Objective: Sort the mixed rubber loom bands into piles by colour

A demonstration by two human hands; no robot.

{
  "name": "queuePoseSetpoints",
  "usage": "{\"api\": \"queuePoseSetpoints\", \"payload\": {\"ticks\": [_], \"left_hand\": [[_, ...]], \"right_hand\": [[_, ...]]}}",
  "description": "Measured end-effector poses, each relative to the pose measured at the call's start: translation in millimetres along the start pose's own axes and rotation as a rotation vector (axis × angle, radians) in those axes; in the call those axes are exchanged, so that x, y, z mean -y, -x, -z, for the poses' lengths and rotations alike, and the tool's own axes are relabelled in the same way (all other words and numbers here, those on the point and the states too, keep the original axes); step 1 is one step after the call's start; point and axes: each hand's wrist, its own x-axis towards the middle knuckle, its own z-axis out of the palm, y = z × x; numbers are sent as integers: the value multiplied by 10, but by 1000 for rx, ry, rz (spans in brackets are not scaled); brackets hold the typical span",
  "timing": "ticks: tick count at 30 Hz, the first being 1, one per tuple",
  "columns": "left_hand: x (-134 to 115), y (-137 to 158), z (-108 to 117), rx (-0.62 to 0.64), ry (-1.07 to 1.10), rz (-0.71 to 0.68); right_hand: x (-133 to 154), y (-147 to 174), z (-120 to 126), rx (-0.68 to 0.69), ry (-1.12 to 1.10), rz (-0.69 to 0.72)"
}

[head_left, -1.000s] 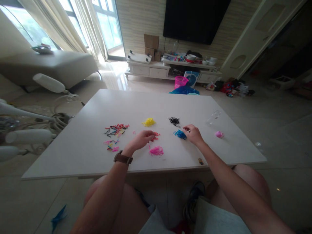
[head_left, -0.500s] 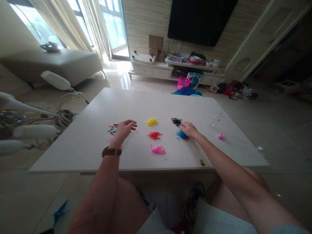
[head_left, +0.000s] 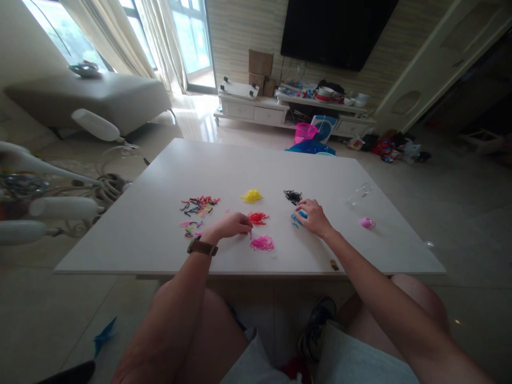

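Over blue bands (head_left: 298,217) curves the right grip (head_left: 315,217), beside red bands (head_left: 258,218) the left (head_left: 232,225); whether either pinches is unclear.

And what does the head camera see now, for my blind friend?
A person's left hand is beside red strips and pink strips on a white table; the right hand partly covers blue strips. Yellow strips and black strips lie beyond.

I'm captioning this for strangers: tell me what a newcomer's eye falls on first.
Probably, on the white rectangular table, a stringy yellow pile, a stringy red pile and a stringy pink pile down the middle, with a stringy black pile and a stringy blue pile to their right. Next, the bare left hand beside the red pile and the bare right hand over the blue one. Beyond hangs a flat black screen, upper right.
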Motion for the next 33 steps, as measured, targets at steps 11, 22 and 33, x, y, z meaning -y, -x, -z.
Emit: {"api": "queuePoseSetpoints", "payload": {"ticks": [11, 22, 33], "left_hand": [[-143, -38, -75, -86, 169, 16], [289, 225, 526, -726, 6, 218], [441, 105, 451, -692, -249, 182]], "right_hand": [[9, 160, -127, 113, -6, 65], [-84, 253, -243, -17, -136, 67], [-99, 364, -131, -319, -212, 104]]}}
